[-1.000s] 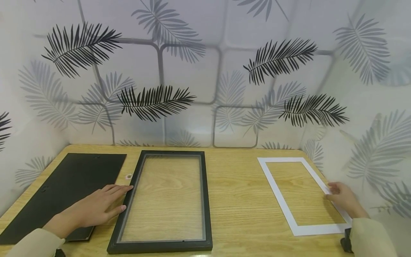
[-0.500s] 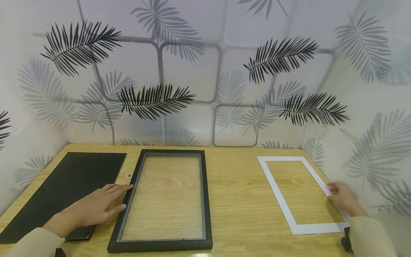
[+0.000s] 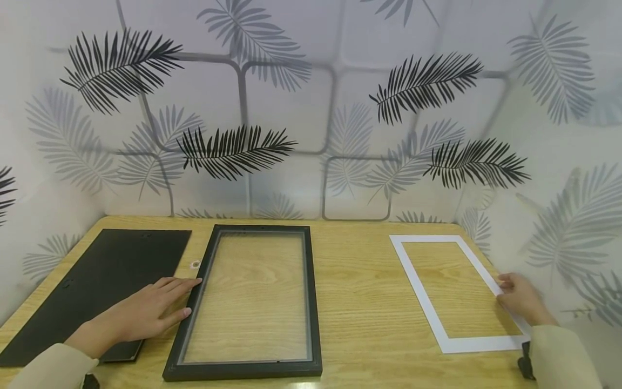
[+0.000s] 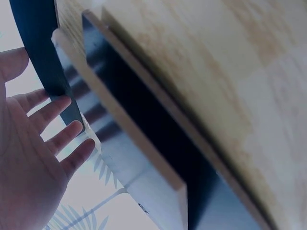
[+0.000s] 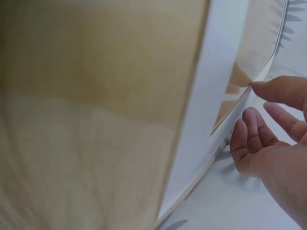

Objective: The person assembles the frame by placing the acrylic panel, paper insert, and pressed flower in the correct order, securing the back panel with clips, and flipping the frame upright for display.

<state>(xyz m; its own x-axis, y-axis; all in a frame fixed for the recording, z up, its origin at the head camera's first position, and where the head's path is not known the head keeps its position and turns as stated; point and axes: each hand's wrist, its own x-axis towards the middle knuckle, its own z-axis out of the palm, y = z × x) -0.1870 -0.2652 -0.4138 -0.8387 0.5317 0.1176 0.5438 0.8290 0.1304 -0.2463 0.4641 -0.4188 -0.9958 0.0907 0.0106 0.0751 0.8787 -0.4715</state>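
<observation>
Fingers spread, my left hand [image 3: 142,312] rests against the left side of a black picture frame [image 3: 316,335] with a clear pane [image 3: 257,297] in it. Its wrist lies over a black backing board [image 3: 116,265]. In the left wrist view the palm of that hand [image 4: 29,148] faces the camera, near the dark board's edge [image 4: 120,124]. My right hand [image 3: 522,300] is at the right strip of a white mat [image 3: 427,308] that lies flat. In the right wrist view the thumb touches the mat [image 5: 206,86] and the other fingers curl loosely.
A tiny flower-like piece [image 3: 195,264] lies between the board and the picture frame. The wood-grain table [image 3: 359,302] meets leaf-patterned walls [image 3: 301,178] at the back and both sides. Bare tabletop shows between the picture frame and the mat.
Both hands keep practically the same place. The whole view shifts up very slightly; picture frame, board and mat stay where they lie.
</observation>
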